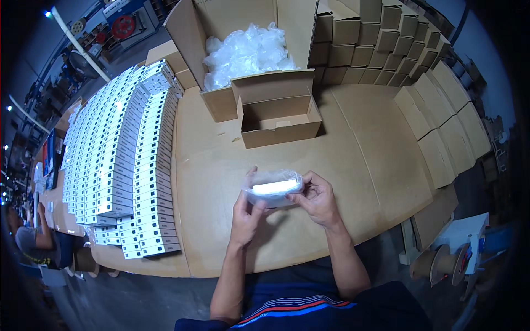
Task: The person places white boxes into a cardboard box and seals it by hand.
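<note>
A clear plastic bag (270, 197) with a white item (275, 187) inside is held up between my two hands, over the near middle of the table. My left hand (247, 218) grips its left end, thumb on the near side. At the right end, my right hand (318, 201) pinches the bag's edge between thumb and fingers. What the white item is, the film and the angle do not let me tell. Just beyond my hands stands an open brown cardboard box (282, 135), lid raised, with a small light piece on its inside.
Behind the box, a large carton (220, 106) holds a heap of clear plastic bags (251, 52). Rows of small white boxes (154, 182) cover the left side. Brown cartons (369, 54) are stacked at the back right, more (441, 132) along the right edge. Another person (41, 243) is at far left.
</note>
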Motion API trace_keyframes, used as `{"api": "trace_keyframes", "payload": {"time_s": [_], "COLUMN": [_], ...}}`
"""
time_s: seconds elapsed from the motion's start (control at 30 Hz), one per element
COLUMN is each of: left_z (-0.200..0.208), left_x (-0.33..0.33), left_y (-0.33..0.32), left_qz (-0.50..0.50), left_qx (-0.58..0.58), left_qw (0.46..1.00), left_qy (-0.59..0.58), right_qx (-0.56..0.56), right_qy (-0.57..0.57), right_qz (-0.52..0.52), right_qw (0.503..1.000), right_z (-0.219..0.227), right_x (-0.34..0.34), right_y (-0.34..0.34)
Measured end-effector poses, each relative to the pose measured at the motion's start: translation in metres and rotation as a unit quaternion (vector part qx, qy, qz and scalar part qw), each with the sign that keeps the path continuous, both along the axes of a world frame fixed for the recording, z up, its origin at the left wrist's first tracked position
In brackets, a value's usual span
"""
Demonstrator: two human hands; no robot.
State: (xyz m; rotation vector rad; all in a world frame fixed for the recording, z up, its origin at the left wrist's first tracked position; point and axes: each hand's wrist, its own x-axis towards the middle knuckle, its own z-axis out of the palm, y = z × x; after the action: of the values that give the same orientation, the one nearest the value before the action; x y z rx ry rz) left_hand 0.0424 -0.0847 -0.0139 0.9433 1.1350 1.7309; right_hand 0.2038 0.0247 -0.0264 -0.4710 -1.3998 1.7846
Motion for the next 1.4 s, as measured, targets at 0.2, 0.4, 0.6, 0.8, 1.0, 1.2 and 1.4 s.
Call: {"api": "trace_keyframes", "payload": {"time_s": [0.2,0.4,0.6,0.8,1.0,1.2,1.4], "left_z": [0.006,0.012,0.000,0.006,-0.001,-0.005,0.028], "left_x": [0.003,0.008,0.003,0.002,0.009,0.005,0.006], "left_y": [-0.004,0.002,0.001,0.004,0.003,0.000,-0.007], "left_qz": [0.031,0.040,0.074,0.084,0.079,0.077,0.042], "left_qx": [-0.104,-0.104,-0.133,-0.124,-0.136,-0.119,-0.065], "left_qw": [0.993,0.991,0.984,0.982,0.985,0.986,0.985], "left_qy": [-0.052,-0.067,-0.091,-0.113,-0.072,-0.090,-0.153], "right_qx": [-0.038,0.047,-0.005,0.110,0.205,0.173,0.104], "right_qy": [-0.039,-0.111,-0.061,0.001,-0.139,-0.192,-0.228], "right_qz": [0.006,0.092,0.069,0.088,0.113,0.101,0.107], "right_qw": [0.998,0.988,0.996,0.990,0.962,0.961,0.962], "right_z": [0.030,0.024,0.020,0.020,0.030,0.043,0.044], "right_x": [0.006,0.013,0.017,0.027,0.005,0.006,0.009], "right_y": [-0.004,0.009,0.011,0.010,0.010,0.007,0.010]}}
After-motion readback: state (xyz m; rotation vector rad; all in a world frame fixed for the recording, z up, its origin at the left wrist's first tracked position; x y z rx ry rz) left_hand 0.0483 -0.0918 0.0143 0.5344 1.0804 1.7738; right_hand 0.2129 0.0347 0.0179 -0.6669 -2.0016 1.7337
